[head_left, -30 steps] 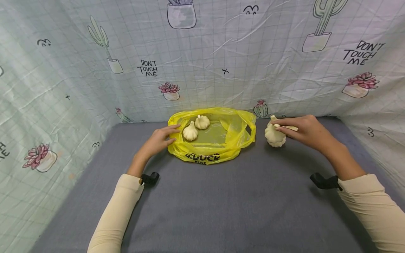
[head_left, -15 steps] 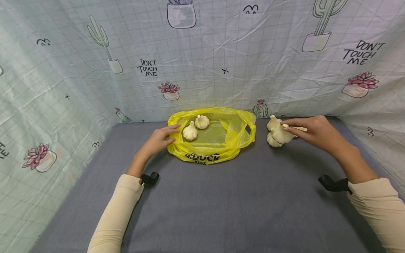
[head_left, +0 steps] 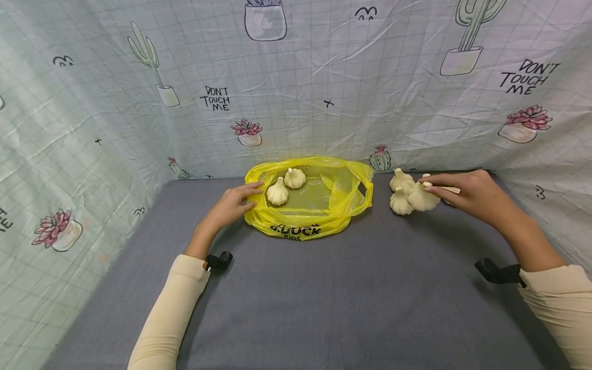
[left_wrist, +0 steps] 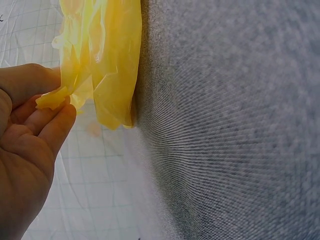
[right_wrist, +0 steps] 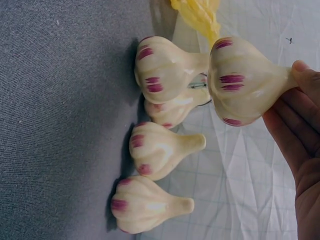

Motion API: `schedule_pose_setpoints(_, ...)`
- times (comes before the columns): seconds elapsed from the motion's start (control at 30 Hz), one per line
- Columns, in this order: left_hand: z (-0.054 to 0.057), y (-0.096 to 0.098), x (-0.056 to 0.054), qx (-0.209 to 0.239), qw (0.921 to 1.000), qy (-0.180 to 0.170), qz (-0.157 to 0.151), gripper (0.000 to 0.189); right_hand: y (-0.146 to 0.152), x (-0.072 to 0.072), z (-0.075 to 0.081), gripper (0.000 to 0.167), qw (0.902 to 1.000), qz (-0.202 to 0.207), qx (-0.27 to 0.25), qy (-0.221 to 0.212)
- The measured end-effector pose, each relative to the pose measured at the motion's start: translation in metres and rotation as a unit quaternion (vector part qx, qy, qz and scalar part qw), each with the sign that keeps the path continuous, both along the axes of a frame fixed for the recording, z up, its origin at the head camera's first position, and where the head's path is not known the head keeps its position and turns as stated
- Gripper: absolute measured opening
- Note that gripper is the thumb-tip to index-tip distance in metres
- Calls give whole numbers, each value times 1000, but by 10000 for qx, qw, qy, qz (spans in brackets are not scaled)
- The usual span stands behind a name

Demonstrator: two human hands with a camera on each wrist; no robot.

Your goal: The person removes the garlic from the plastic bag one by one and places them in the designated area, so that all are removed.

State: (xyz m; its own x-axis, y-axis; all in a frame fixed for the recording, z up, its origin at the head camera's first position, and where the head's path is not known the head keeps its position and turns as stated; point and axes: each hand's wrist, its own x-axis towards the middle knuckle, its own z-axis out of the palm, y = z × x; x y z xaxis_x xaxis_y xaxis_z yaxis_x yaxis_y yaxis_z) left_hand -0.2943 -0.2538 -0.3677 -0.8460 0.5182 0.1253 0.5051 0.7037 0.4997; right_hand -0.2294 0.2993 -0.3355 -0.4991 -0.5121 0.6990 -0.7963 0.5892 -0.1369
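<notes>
My left hand pinches the left rim of a yellow plastic bag; the left wrist view shows a bit of the bag between thumb and fingers. Two garlic bulbs, one nearer and one farther, lie inside its open mouth. With thumb and fingertips, my right hand holds another garlic bulb by its stem, cream with purple streaks. It hangs beside several garlic bulbs standing on the table, among them a back one and a front one. Others are partly hidden by my right hand.
A grey cloth covers the table. Behind and at the sides hangs a printed curtain with cactus drawings, close behind the bag and the bulbs. Each wrist carries a black camera mount, the left one and the right one.
My right hand has moved to the right with the garlic bulb, uncovering more of the bulbs standing at its left. The left hand and the bag have stayed in place.
</notes>
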Motion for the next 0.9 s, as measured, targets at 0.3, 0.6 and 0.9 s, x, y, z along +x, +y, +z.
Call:
schedule_pose_setpoints(0.3,0,-1,1,-31,10000,8,37,42,7,1,-3,58,9999,-131,55,22)
schedule_pose_setpoints(0.6,0,-2,2,-46,10000,33,32,41,14,5,-8,39,9993,-325,174,-64)
schedule_pose_setpoints(0.9,1,-1,2,-60,10000,72,27,41,20,5,-11,26,9982,-523,265,-128)
